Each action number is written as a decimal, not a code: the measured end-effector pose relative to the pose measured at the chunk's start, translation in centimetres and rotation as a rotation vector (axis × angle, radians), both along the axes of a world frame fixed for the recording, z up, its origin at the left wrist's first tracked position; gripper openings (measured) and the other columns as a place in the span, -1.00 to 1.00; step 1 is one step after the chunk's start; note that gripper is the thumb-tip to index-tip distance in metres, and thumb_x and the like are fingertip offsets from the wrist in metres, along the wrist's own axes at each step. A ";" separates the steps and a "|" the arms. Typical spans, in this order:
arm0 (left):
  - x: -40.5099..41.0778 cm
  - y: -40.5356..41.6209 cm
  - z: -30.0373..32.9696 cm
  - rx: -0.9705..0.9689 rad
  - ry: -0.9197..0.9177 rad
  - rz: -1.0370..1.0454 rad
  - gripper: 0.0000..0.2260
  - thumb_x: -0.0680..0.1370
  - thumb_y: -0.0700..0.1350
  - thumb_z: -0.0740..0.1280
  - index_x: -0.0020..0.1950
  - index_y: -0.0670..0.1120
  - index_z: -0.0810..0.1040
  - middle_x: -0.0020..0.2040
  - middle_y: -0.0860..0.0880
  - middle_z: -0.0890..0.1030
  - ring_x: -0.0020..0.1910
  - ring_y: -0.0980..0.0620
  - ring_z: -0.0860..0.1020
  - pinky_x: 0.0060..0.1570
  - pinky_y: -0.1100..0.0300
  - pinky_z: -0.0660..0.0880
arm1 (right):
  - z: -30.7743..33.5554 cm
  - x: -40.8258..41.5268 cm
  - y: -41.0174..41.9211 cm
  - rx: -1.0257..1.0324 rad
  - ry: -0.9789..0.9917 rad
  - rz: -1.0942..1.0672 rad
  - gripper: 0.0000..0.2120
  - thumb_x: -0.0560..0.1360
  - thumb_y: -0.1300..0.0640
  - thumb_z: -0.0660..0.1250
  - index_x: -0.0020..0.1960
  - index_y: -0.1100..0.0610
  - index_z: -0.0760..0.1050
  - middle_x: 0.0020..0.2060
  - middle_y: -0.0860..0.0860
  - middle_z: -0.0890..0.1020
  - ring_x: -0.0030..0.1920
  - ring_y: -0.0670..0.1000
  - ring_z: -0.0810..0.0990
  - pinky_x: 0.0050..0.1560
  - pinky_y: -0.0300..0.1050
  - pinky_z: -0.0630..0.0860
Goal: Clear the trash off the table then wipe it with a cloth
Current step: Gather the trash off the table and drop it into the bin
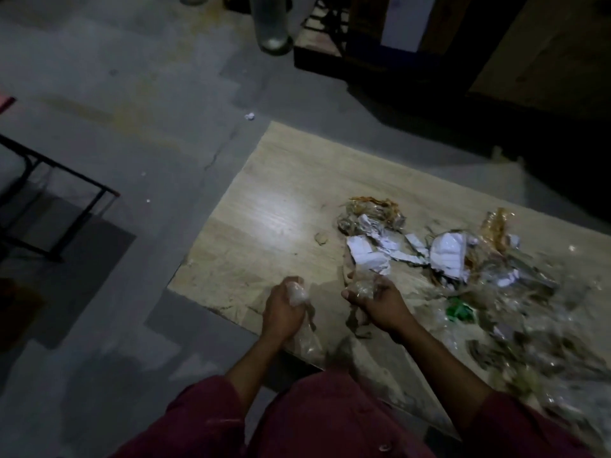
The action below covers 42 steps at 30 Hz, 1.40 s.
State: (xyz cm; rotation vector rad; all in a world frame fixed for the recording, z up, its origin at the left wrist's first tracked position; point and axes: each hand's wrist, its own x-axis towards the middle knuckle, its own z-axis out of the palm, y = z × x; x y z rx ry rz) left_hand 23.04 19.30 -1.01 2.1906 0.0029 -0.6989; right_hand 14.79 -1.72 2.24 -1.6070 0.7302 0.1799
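A low light-wood table [271, 206] carries a heap of trash [439, 256] on its right half: torn white paper, clear plastic wrappers, brownish scraps and a green scrap [459, 310]. My left hand [281, 309] grips a crumpled piece of clear plastic [297, 295] at the table's near edge, its tail hanging down. My right hand [380, 302] grips another wad of clear plastic [362, 285] at the near side of the heap. No cloth is in view.
A grey floor surrounds the table, with a small paper ball [250, 116] lying on it. A black metal frame [49, 200] stands at the left. Dark furniture [413, 61] and a glass cylinder [271, 24] stand beyond the table.
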 end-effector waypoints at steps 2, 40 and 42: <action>-0.1 -1.9 1.9 -0.250 0.074 0.112 -0.55 0.49 -0.20 0.46 0.34 0.06 0.52 0.23 0.02 0.57 0.16 0.03 0.57 0.14 0.16 0.51 | 1.2 -2.1 -0.1 0.118 -0.007 -0.096 -0.64 0.39 -0.01 0.61 0.13 0.03 0.64 -0.09 0.09 0.75 -0.15 0.14 0.72 -0.15 0.14 0.67; -66.1 -28.8 1.6 0.231 0.885 -1.266 0.04 0.12 0.49 0.54 0.47 -0.02 0.42 0.42 -0.20 0.50 0.27 -0.25 0.58 0.08 -0.25 0.61 | 2.2 -65.7 3.3 0.277 -0.371 -1.580 -0.55 0.48 0.46 0.40 0.34 0.26 0.49 0.10 0.19 0.71 0.14 0.20 0.68 0.18 0.14 0.63; -70.7 -29.2 0.6 0.374 0.979 -1.343 0.01 0.24 0.55 0.41 0.49 -0.09 0.41 0.35 -0.28 0.52 0.22 -0.28 0.58 0.10 -0.17 0.62 | 0.6 -69.6 2.9 0.370 -0.392 -1.632 -0.61 0.52 0.53 0.27 0.30 0.28 0.47 -0.08 0.04 0.75 -0.06 0.00 0.73 -0.08 -0.15 0.66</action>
